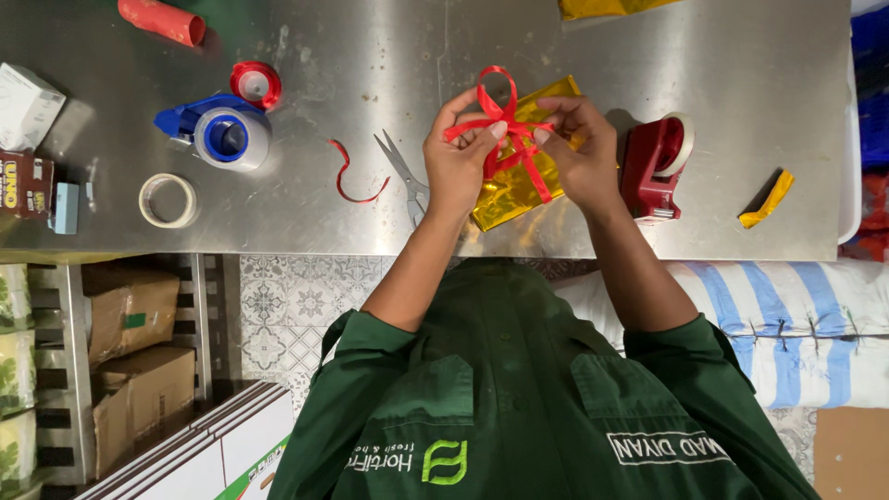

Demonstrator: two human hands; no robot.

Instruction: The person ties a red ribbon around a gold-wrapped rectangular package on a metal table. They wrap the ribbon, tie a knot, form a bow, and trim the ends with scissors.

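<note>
Here the left hand (457, 162) and right hand (579, 148) each pinch the red ribbon (500, 116) tied over a gold-wrapped box (519, 181) on the steel counter (370, 56) (scissors (403, 171) just left, red tape dispenser (656, 162) right).

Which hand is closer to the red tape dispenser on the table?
Right. The right hand is just beside the red tape dispenser; the left hand is farther off, across the gold parcel.
</note>
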